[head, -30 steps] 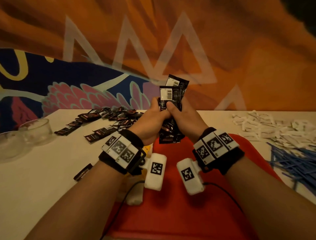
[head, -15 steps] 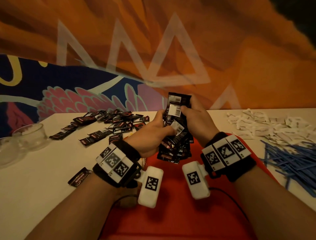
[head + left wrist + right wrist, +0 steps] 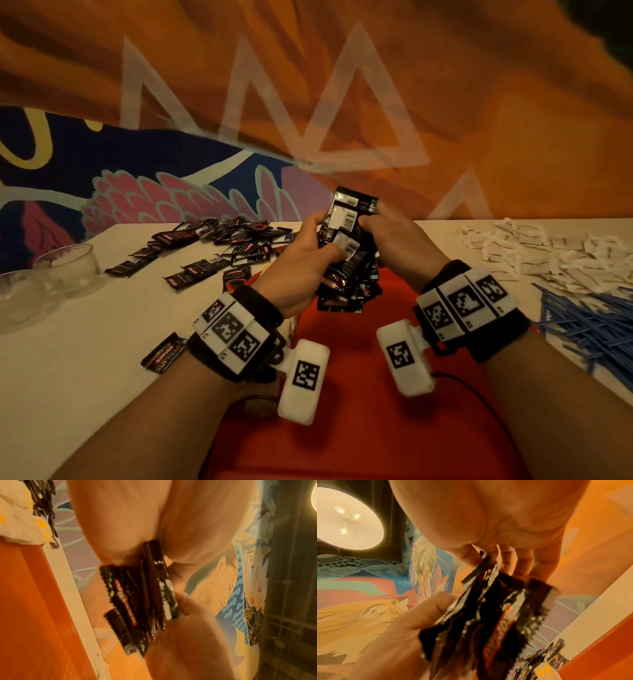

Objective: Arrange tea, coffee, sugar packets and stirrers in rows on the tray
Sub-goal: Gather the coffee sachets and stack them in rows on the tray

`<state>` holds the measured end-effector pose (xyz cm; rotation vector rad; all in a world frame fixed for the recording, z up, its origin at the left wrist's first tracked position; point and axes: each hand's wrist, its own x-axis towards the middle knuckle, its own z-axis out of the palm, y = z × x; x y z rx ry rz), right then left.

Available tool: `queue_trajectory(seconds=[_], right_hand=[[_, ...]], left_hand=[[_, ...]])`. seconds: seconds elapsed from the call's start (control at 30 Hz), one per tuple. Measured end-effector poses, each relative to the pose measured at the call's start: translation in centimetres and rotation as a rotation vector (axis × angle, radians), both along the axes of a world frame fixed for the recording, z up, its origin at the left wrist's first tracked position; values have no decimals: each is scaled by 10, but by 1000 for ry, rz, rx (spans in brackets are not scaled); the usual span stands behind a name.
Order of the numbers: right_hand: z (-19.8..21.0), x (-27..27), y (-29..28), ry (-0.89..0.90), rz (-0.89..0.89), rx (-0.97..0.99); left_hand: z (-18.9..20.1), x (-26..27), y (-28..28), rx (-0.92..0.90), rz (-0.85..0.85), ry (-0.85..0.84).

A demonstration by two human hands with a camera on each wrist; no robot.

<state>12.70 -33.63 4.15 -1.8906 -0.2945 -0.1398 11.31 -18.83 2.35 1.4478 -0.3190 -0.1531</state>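
Note:
Both hands hold one upright bundle of black coffee packets [image 3: 349, 253] above the far end of the red tray [image 3: 359, 428]. My left hand [image 3: 301, 260] grips the bundle from the left, thumb across its front. My right hand [image 3: 397, 236] pinches the packets near the top from the right. The left wrist view shows the bundle's serrated lower ends [image 3: 142, 601] squeezed between both palms. In the right wrist view the same packets [image 3: 488, 622] fan out below my fingers [image 3: 518, 561]. More black packets [image 3: 219, 246] lie scattered on the table to the left.
Two clear glass bowls [image 3: 65, 267] stand at the far left of the white table [image 3: 68, 377]. One loose black packet [image 3: 164, 353] lies by my left wrist. White sugar packets [image 3: 548, 253] are heaped at the right, blue stirrers [image 3: 589, 322] just in front of them.
The bundle has come down from face height toward the tray, and my right hand has shifted up to the top of the packets.

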Motion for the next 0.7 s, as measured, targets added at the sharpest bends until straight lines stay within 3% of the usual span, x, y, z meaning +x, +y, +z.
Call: queue_trajectory(seconds=[0.1,0.23,0.33,0.4,0.7], right_hand=[[-1,-2,-2,-69,-20,-78],[9,-21,-4,-505,41,-476],[6,-31,8,-386,124,-840],[0,-32,15,-351,119,-966],[-9,-32,20,-433,-74,-1074]], left_hand=[[3,2,7,-21,86,-28],[6,5,19,-90,151,-18],[5,-1,16,-53,59,-5],[3,-2,14,-47,16,21],[-2,-1,16,-26,-22,25]])
